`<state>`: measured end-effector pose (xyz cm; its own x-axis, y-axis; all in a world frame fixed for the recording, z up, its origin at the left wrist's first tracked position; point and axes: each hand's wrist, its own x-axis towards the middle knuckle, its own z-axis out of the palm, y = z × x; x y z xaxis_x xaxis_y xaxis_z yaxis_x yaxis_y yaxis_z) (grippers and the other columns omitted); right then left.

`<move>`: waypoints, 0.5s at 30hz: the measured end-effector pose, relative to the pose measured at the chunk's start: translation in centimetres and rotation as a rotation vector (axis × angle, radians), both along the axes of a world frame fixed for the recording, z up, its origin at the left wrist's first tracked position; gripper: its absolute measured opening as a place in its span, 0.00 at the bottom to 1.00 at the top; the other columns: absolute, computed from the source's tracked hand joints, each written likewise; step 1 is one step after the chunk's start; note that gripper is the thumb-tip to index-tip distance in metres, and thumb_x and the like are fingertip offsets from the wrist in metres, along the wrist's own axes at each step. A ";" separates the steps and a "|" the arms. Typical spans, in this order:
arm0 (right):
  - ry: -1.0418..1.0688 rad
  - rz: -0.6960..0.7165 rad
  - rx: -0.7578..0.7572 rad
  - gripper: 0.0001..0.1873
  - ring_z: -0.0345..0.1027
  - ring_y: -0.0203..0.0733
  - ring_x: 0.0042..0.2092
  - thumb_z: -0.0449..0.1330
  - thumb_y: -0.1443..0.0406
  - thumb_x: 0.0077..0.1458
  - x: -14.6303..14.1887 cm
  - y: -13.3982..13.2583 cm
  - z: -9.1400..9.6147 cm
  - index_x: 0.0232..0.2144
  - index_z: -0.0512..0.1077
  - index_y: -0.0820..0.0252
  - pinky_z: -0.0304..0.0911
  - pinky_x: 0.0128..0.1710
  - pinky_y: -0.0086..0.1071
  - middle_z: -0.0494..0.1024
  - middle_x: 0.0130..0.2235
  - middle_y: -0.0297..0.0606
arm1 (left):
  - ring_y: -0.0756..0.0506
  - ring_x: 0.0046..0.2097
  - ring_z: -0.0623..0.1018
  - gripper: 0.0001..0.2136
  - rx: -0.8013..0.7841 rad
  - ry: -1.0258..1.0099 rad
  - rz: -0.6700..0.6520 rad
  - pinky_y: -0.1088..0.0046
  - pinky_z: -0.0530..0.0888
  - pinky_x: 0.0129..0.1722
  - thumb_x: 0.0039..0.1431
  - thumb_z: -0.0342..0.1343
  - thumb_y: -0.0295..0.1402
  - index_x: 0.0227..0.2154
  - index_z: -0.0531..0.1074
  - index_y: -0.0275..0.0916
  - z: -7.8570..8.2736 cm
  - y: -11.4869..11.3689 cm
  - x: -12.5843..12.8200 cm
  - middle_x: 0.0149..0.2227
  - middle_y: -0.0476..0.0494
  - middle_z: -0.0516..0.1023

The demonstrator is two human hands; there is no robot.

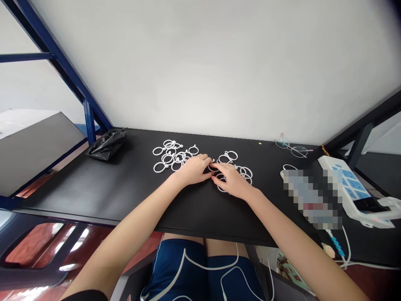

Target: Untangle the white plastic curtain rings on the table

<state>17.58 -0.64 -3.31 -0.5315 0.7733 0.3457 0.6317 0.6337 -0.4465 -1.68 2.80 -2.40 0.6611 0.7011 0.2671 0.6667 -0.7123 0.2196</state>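
Behind the desk edge [188, 232], left hand [196, 170] and right hand [232, 178] adjoin rings [177, 159], grip unclear.

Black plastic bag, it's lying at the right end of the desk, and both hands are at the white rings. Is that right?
Not quite: the head view shows the black plastic bag at the left end of the desk, not the right. The left hand and right hand are indeed at the white rings.

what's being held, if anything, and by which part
Cannot be told: a white ring shows between the left hand and right hand, but any grip is hidden.
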 end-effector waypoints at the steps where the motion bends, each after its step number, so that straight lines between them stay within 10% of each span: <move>1: -0.003 -0.010 -0.004 0.21 0.68 0.51 0.54 0.56 0.65 0.59 0.0 -0.1 0.1 0.55 0.65 0.53 0.62 0.56 0.50 0.75 0.52 0.40 | 0.44 0.38 0.74 0.10 0.004 0.016 0.014 0.68 0.70 0.37 0.61 0.53 0.39 0.36 0.68 0.37 0.0 0.0 0.0 0.36 0.42 0.73; 15: 0.074 -0.053 -0.013 0.16 0.70 0.47 0.47 0.51 0.68 0.61 -0.1 0.1 -0.3 0.49 0.70 0.54 0.66 0.48 0.45 0.77 0.45 0.41 | 0.44 0.39 0.72 0.12 0.030 0.080 0.062 0.67 0.69 0.40 0.67 0.46 0.40 0.36 0.67 0.37 -0.7 0.3 0.0 0.36 0.42 0.71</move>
